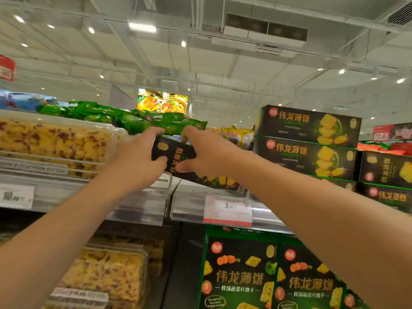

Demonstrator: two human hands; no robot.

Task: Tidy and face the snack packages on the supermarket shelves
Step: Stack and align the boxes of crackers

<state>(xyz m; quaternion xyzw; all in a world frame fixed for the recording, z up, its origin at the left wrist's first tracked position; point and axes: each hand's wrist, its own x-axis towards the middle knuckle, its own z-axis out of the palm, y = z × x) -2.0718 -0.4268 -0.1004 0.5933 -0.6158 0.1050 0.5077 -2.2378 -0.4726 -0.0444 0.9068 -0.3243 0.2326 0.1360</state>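
Bare hands (174,152) around seemingly cardboard box (172,153)

Glossy cardboard box (172,156); clear plastic tray (66,139); shiny metal shelf (142,204).

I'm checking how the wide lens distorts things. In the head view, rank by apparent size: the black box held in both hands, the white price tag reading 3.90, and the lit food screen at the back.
1. Lit food screen
2. White price tag, only slightly smaller
3. Black box, partly hidden by left hand and right hand

The screen is far off, so this says nothing about true size.

A supermarket: stocked snack shelves (142,210) with a price tag (227,210) on the edge.
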